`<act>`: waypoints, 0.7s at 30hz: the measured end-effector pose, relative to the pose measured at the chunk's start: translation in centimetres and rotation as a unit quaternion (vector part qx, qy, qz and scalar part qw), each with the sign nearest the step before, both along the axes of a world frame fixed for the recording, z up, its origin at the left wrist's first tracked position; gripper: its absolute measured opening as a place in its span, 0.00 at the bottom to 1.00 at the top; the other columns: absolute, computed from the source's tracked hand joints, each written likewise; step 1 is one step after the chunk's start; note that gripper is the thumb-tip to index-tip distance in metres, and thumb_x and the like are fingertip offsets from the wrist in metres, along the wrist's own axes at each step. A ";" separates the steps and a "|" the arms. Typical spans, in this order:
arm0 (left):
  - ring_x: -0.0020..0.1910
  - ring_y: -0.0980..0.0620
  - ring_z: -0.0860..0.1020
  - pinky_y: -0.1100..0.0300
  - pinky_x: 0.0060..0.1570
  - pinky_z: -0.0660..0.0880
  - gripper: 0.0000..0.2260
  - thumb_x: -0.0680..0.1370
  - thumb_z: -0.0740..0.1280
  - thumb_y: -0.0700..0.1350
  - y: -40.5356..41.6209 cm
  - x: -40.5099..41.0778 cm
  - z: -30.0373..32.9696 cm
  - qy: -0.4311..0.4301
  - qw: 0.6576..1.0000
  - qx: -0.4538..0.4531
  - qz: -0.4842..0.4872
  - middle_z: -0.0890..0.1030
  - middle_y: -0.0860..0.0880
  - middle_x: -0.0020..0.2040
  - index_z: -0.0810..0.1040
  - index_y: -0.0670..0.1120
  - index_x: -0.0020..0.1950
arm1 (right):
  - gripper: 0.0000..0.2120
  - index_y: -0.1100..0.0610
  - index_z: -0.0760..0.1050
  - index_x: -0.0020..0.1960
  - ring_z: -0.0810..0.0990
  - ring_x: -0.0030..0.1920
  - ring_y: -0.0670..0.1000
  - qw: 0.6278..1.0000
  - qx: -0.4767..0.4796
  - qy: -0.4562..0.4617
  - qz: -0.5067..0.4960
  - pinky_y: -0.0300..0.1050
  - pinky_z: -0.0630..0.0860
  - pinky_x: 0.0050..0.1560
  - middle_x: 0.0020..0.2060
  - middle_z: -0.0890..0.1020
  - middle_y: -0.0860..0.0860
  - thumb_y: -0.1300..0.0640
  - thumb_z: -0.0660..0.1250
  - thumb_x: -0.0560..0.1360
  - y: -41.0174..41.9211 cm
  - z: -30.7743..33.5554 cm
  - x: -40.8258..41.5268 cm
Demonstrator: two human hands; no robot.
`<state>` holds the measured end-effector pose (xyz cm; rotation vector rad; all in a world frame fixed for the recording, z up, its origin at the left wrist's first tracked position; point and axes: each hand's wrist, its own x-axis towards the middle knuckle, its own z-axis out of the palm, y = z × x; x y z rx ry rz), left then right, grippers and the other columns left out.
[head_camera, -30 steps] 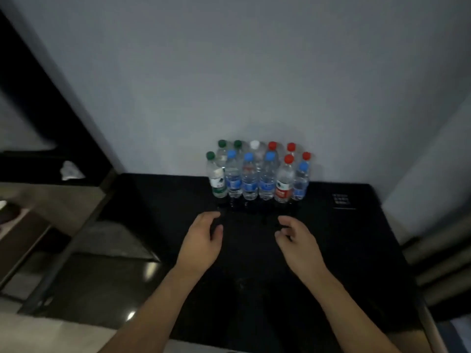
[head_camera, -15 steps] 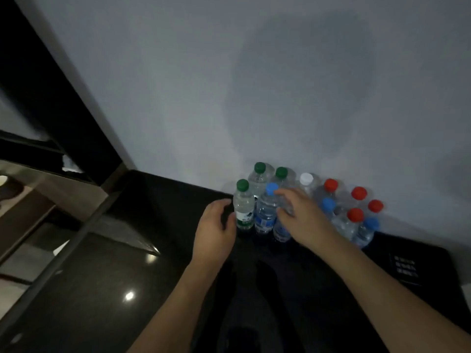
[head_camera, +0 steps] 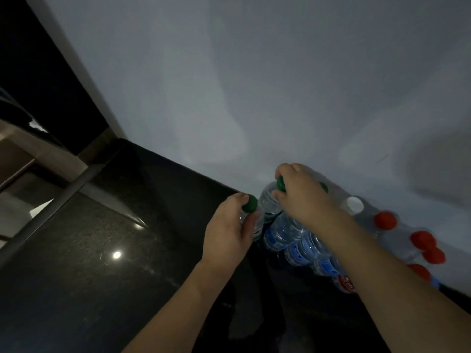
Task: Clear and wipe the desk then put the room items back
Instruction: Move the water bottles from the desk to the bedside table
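A clear plastic water bottle with a green cap [head_camera: 251, 212] is gripped at the neck by the left hand [head_camera: 226, 235], at the near-left corner of the bottle cluster on the glossy black stone bench [head_camera: 89, 263]. A second green-capped clear bottle [head_camera: 270, 200], just behind it by the grey wall [head_camera: 254, 85], is pinched at the cap by the right hand [head_camera: 300, 197]. Blue-labelled bottles [head_camera: 293, 240] and red-capped bottles [head_camera: 407, 238] are seen alongside.

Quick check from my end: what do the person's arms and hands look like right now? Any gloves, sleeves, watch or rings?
Both arms are bare as far as the frame shows: no sleeves in view on either forearm. The left hand and right hand wear no gloves. No watch, band or ring shows on the wrists or visible fingers, though the light is dim and some fingers are hidden.
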<state>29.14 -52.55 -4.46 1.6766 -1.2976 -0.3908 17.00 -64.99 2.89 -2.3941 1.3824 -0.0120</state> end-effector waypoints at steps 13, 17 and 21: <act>0.52 0.52 0.78 0.48 0.51 0.78 0.14 0.78 0.68 0.45 17.8 3.6 11.2 -0.008 0.978 -0.103 0.182 0.78 0.50 0.54 0.71 0.51 0.62 | 0.15 0.54 0.72 0.64 0.74 0.54 0.47 0.974 -0.122 -0.180 0.063 0.37 0.65 0.51 0.59 0.72 0.47 0.55 0.66 0.78 18.2 12.7 0.5; 0.49 0.53 0.78 0.48 0.48 0.77 0.12 0.79 0.67 0.45 26.3 4.1 16.1 -0.045 0.965 -0.128 0.223 0.78 0.53 0.50 0.70 0.54 0.60 | 0.17 0.53 0.72 0.67 0.70 0.53 0.41 0.955 -0.119 -0.265 0.068 0.35 0.65 0.55 0.59 0.73 0.46 0.54 0.66 0.78 26.6 14.9 0.8; 0.48 0.53 0.79 0.46 0.45 0.78 0.10 0.79 0.66 0.47 34.6 4.7 18.6 -0.054 0.961 -0.130 0.236 0.78 0.53 0.48 0.70 0.56 0.59 | 0.18 0.52 0.73 0.67 0.71 0.52 0.41 0.946 -0.081 -0.295 0.107 0.37 0.68 0.57 0.57 0.74 0.45 0.53 0.66 0.78 33.7 15.3 2.6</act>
